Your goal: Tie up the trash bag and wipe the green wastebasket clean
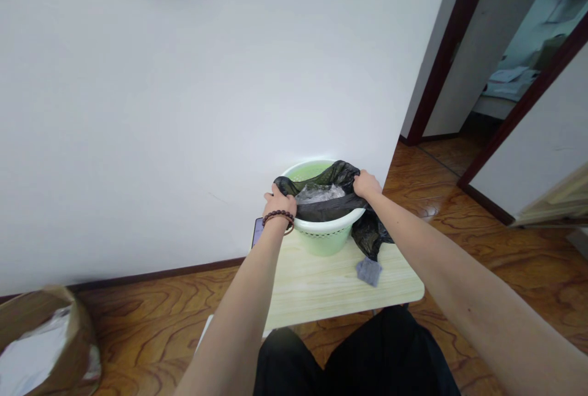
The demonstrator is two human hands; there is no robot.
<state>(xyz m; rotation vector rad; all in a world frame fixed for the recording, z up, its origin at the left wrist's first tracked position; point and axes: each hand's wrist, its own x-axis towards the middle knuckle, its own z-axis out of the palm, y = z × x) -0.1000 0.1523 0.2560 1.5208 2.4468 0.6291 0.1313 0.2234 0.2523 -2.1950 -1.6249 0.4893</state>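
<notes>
A pale green plastic bin (324, 238) stands on a small light wooden table (331, 289) against the white wall. A black plastic bag (337, 191) is stretched over its rim, with crumpled clear plastic inside. My left hand (278, 202), a bead bracelet on its wrist, grips the bag's edge at the bin's left rim. At the right rim my right hand (366, 184) clutches the bag too. Part of the bag hangs down the bin's right side (373, 234).
A small grey piece (369, 271) lies on the table by the hanging bag. A phone (257, 232) sits behind my left wrist. A brown paper bag (43, 347) stands on the wooden floor at lower left. A doorway (496, 71) opens at the right.
</notes>
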